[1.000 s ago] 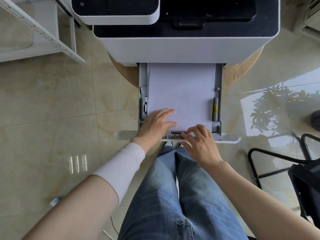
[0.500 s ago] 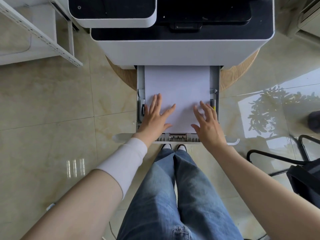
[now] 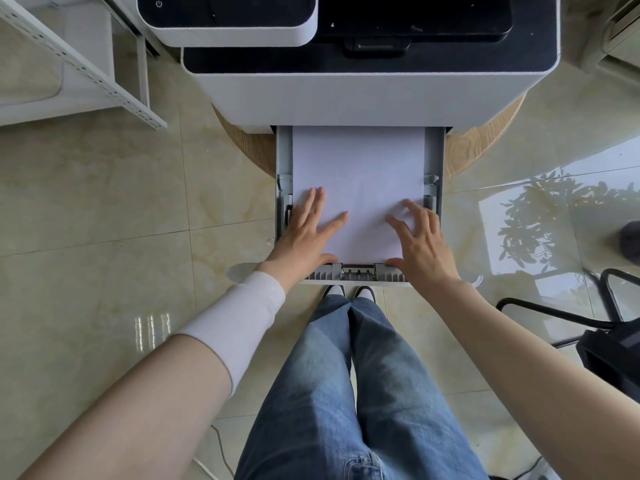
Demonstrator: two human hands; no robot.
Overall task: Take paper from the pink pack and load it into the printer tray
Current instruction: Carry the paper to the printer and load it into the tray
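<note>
A white and black printer [image 3: 363, 91] stands on a round wooden stand, its grey paper tray [image 3: 282, 161] pulled out toward me. A stack of white paper [image 3: 360, 168] lies flat inside the tray. My left hand [image 3: 308, 230] rests flat on the paper's near left part, fingers spread. My right hand [image 3: 419, 237] lies on the near right part, fingers spread and slightly curled, thumb at the tray's front guide [image 3: 358, 271]. The pink pack is out of sight.
A white metal shelf frame [image 3: 86, 64] stands at the upper left. A black chair [image 3: 609, 337] sits at the right. The round wooden stand [image 3: 485, 147] shows beside the tray. Glossy tiled floor surrounds it, and my jeans-clad legs [image 3: 346, 393] are below the tray.
My right hand moved from the front guide up onto the paper's right side. My left hand slid further onto the paper and flattened. The view shifted slightly.
</note>
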